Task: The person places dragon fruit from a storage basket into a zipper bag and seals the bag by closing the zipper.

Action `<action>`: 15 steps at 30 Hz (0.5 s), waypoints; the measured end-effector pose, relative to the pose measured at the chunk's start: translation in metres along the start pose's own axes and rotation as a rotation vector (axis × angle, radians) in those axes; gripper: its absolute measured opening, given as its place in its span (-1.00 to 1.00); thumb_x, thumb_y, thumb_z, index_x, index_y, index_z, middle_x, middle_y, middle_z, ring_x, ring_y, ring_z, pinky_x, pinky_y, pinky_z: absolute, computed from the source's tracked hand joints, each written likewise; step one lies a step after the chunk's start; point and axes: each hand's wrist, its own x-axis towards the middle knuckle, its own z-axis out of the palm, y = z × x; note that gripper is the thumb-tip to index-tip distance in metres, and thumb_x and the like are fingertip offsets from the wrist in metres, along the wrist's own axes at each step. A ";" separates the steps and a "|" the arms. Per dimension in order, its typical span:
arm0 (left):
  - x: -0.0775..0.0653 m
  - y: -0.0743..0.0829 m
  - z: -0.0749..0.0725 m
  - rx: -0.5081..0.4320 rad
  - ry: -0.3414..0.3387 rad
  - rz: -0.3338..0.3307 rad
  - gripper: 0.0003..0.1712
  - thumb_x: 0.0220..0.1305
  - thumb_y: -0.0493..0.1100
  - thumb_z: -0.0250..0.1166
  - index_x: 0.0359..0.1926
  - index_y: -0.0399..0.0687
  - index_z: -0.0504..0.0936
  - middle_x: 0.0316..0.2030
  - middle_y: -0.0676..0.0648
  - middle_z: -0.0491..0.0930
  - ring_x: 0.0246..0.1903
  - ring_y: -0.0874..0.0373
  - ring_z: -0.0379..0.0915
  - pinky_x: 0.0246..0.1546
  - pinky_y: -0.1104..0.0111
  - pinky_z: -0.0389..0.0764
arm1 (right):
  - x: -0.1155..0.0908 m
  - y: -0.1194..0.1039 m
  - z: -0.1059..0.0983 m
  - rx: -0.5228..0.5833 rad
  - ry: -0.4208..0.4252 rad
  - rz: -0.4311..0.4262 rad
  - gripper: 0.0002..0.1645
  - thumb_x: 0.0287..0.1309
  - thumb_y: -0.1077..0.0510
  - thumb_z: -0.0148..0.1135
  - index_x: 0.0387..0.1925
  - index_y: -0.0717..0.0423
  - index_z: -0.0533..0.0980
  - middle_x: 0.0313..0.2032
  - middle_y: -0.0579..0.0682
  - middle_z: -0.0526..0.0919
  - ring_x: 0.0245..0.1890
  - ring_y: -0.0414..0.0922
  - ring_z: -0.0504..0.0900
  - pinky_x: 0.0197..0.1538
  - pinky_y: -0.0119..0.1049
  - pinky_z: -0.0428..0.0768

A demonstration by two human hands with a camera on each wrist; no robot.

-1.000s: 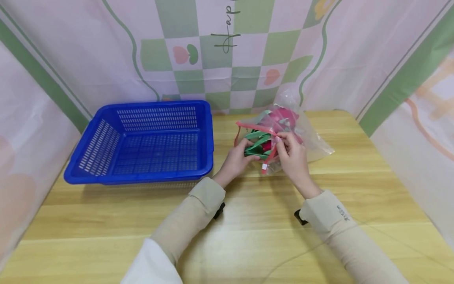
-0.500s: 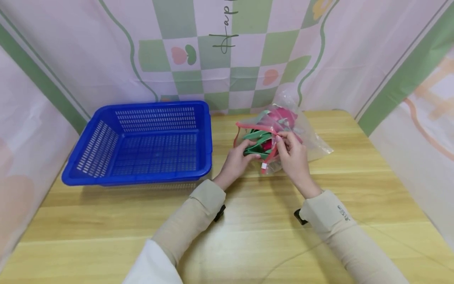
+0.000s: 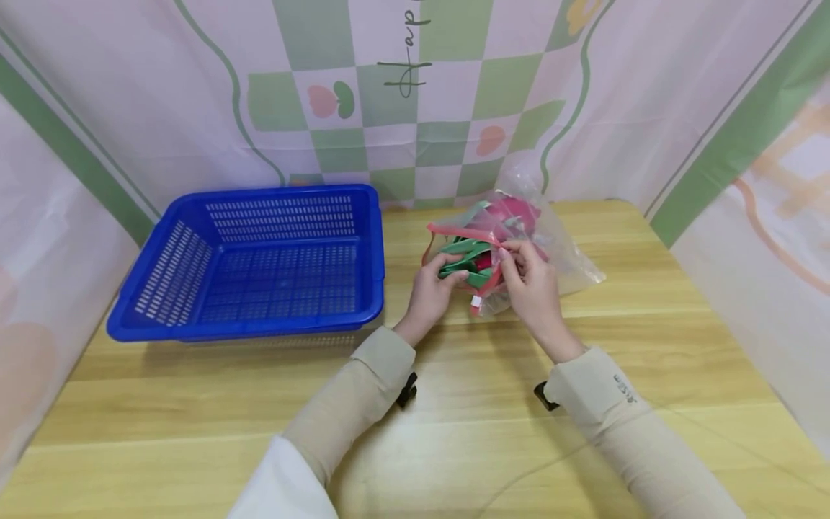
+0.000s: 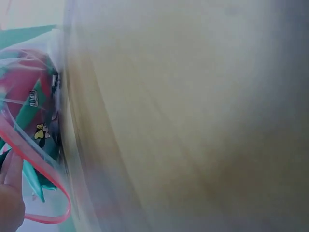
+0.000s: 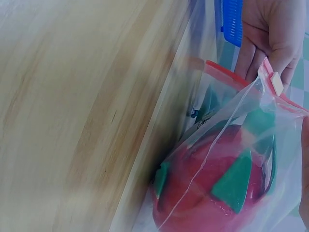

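Observation:
A clear zip bag [image 3: 570,259] with a red zip edge and white slider lies on the table, its mouth towards me. Inside, red round things with green leaf-like flaps resemble dragon fruits [image 5: 207,179]; part of them is hidden by the plastic. My left hand [image 3: 428,295] reaches into the mouth and pinches the green flaps [image 3: 473,263] of one dragon fruit between thumb and fingers. At the mouth's right side, my right hand [image 3: 534,288] pinches the red edge. The left wrist view shows only part of my left hand [image 4: 10,203] beside the red zip strip.
A blue perforated basket [image 3: 279,328] stands left of the bag, with nothing visible in it. Both rest on a wooden table [image 3: 454,432]. Behind the table hangs a checked green and white cloth [image 3: 389,137]. A thin cable [image 3: 538,472] runs near my right forearm.
My left hand has shifted slightly up and left, and the green flaps show a little more at the bag's mouth. My right hand keeps its hold. The head view has drifted slightly.

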 end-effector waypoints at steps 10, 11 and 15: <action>-0.002 0.007 0.007 -0.095 0.105 -0.032 -0.68 0.20 -0.21 0.31 -0.01 -0.20 0.63 -0.06 -0.20 0.67 -0.23 0.13 0.63 -0.27 0.45 0.66 | -0.001 -0.003 0.002 -0.013 -0.022 0.005 -0.70 0.37 0.17 0.02 -0.06 0.34 0.50 -0.42 0.22 0.66 -0.61 -0.45 0.39 -0.55 -0.66 0.42; -0.002 0.008 0.008 -0.085 0.114 -0.019 -0.68 0.20 -0.21 0.31 -0.02 -0.20 0.63 -0.07 -0.20 0.67 -0.24 0.15 0.63 -0.28 0.47 0.65 | -0.001 -0.003 0.001 -0.010 -0.022 0.004 -0.70 0.37 0.17 0.02 -0.06 0.35 0.50 -0.42 0.23 0.66 -0.61 -0.45 0.39 -0.56 -0.66 0.42; -0.001 0.009 0.012 -0.065 0.146 0.014 -0.70 0.19 -0.23 0.31 -0.04 -0.21 0.64 -0.08 -0.21 0.68 -0.30 0.22 0.62 -0.33 0.54 0.62 | -0.001 -0.003 0.000 -0.012 -0.016 -0.006 -0.70 0.37 0.18 0.01 -0.07 0.35 0.50 -0.45 0.22 0.65 -0.63 -0.45 0.38 -0.57 -0.66 0.41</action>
